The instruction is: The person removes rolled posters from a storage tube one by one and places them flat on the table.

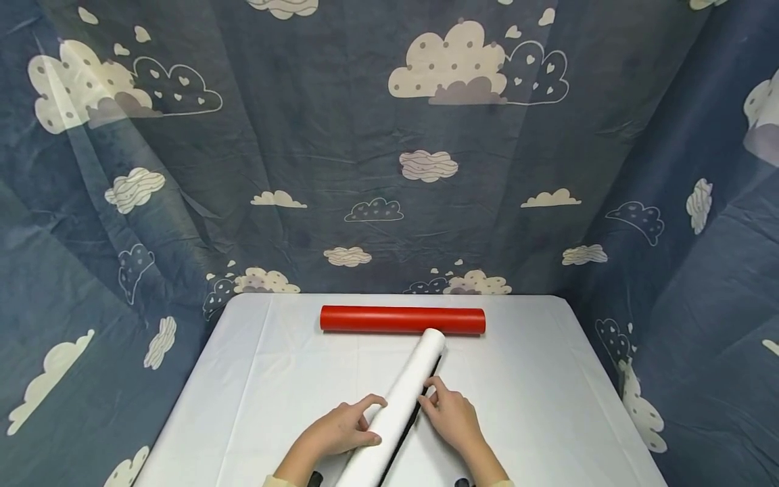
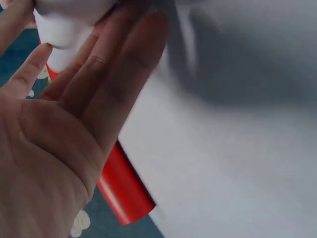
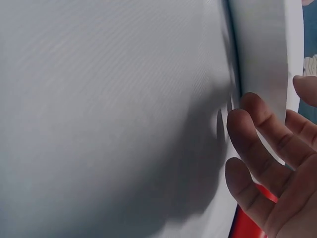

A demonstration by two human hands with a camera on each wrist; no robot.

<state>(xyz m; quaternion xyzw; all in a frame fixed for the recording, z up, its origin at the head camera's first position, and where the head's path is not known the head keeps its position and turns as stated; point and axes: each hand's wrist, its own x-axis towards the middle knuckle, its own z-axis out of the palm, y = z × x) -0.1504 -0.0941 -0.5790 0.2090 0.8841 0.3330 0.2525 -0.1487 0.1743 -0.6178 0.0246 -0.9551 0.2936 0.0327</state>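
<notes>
A white roll (image 1: 398, 404) lies slantwise on the table, its far end overlapping the red roll in the head view. Along its right side runs a thin black strip (image 1: 409, 425). My left hand (image 1: 341, 429) rests against the roll's left side, thumb over its top and index fingertip at its edge. In the left wrist view, the long fingers (image 2: 116, 74) stretch out fairly straight. Across the roll, my right hand (image 1: 453, 416) has its thumb and index finger at the black strip. Its fingers (image 3: 257, 144) are loosely bent and spread beside the white roll in the right wrist view.
Beyond the white roll, a red roll (image 1: 377, 318) lies crosswise near the table's far edge. White cloth covers the table (image 1: 274, 365). Dark blue curtains (image 1: 328, 135) with cloud prints hang behind it and on both sides.
</notes>
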